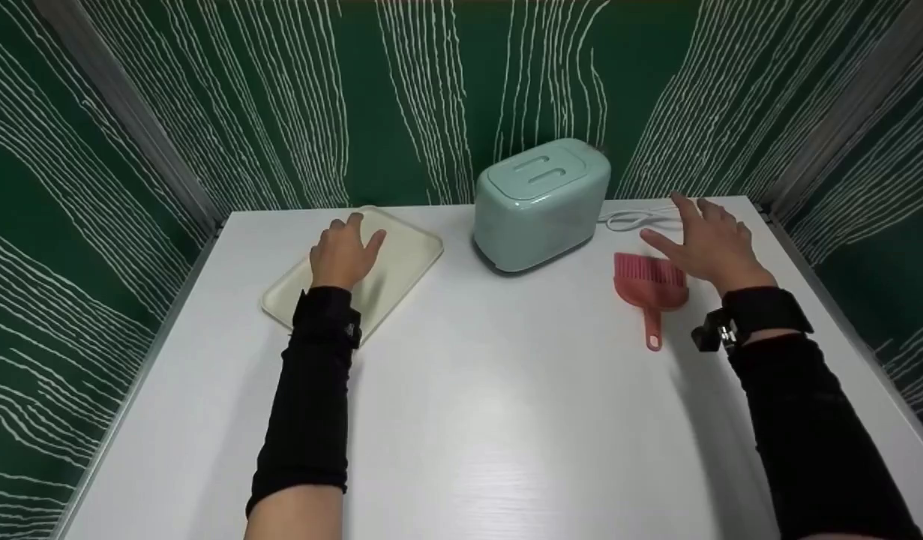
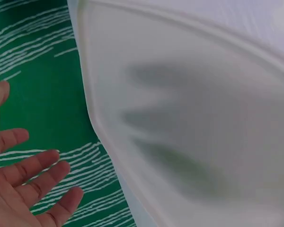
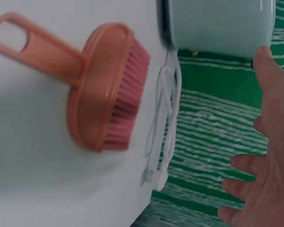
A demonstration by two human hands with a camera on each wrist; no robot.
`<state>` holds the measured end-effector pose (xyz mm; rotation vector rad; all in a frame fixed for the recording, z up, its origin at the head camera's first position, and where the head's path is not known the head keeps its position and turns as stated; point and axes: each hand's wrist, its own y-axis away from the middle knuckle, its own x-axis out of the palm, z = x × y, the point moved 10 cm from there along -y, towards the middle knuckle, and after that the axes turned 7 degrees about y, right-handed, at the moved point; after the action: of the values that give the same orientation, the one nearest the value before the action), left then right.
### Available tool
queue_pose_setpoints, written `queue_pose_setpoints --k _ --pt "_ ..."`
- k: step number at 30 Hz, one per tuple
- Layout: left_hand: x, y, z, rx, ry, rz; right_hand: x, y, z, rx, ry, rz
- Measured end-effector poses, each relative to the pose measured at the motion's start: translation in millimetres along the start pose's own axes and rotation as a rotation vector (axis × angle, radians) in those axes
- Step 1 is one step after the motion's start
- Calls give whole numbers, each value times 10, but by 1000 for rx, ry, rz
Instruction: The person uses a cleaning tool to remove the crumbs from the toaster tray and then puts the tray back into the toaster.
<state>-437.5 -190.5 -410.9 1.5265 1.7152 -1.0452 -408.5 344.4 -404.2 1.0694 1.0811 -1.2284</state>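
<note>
My left hand (image 1: 341, 253) hovers over a cream rectangular tray (image 1: 398, 279), fingers spread and holding nothing. In the left wrist view the tray (image 2: 217, 127) carries soft shadows of the fingers, and the left hand (image 2: 28, 189) shows at the lower left. A red-orange hand brush (image 1: 651, 289) lies with its bristles toward the back and its handle toward me. Just right of the bristles, my right hand (image 1: 712, 244) is held above the table with nothing in it. The right wrist view shows the brush (image 3: 92, 87) apart from the right hand (image 3: 274, 156).
A mint-green toaster (image 1: 540, 206) stands at the back middle. Its white cord (image 1: 633, 219) lies coiled to the right, with a plug (image 3: 157, 179) at the end. The white table (image 1: 498, 405) meets green walls (image 1: 401, 97) with white wavy lines.
</note>
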Motion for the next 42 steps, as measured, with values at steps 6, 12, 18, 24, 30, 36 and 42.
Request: queue_pose_setpoints --k 6,12,18,24,30,36,42 --pt "122 -18 -218 35 115 -41 -124 -33 416 -61 -31 -120" --pt "421 -13 -376 0 257 29 -202 -17 914 -147 -88 -232" --pt "746 31 -407 -77 397 101 -152 -28 1463 -246 -95 -320" --pt "1151 103 -403 -239 687 182 -61 -58 1793 -295 -93 -338" --pt "1485 151 -502 -335 930 235 -42 -105 1968 -293 -70 -357" --pt "1677 222 -596 -423 1144 286 12 -183 2100 -265 -37 -376" --pt "1783 215 -638 -449 1166 267 43 -207 2143 -239 -27 -415"
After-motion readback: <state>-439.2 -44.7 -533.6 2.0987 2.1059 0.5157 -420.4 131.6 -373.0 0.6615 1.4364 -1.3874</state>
